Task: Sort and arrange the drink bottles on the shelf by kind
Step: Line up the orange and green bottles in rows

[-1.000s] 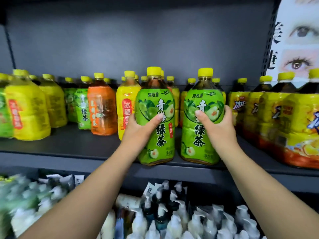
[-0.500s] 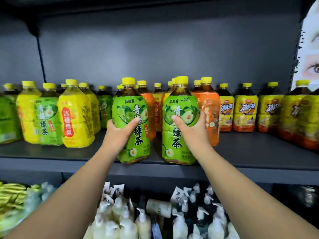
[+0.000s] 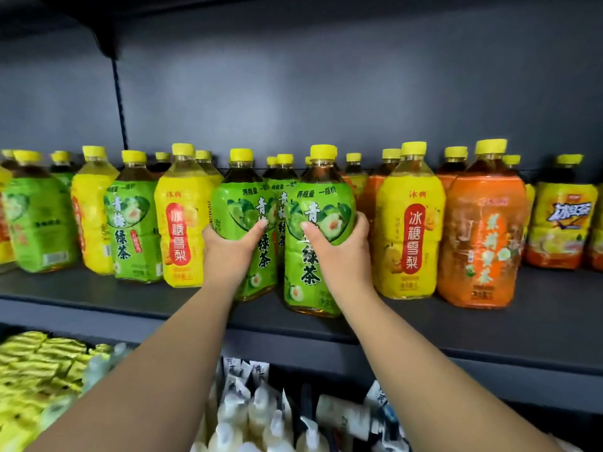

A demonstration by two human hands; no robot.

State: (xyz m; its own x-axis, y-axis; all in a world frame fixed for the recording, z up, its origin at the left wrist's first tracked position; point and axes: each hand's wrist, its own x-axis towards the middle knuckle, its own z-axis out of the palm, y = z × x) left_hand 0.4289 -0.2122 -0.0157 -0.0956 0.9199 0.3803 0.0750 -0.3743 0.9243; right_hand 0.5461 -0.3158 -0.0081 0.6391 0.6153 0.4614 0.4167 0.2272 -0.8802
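My left hand (image 3: 230,249) grips a green-label tea bottle (image 3: 239,207) with a yellow cap, upright on the dark shelf (image 3: 489,324). My right hand (image 3: 342,252) grips a second green-label tea bottle (image 3: 321,203) just to its right, standing nearer the shelf's front edge. A third green bottle (image 3: 280,197) shows between and behind them. To the left stand a yellow pear-drink bottle (image 3: 182,230) and another green tea bottle (image 3: 133,223). On the right are a yellow pear-drink bottle (image 3: 409,230) and an orange-label bottle (image 3: 483,236).
More mixed green, yellow and orange bottles fill the back row. Iced-tea bottles (image 3: 561,223) with yellow-orange labels stand at far right. The lower shelf holds yellow packets (image 3: 36,363) at left and white pump bottles (image 3: 267,415) in the middle. A bare strip runs along the shelf's front.
Both hands have carried the two green bottles leftward along the shelf and deeper in, between a yellow pear bottle on each side. The view has followed to the left.
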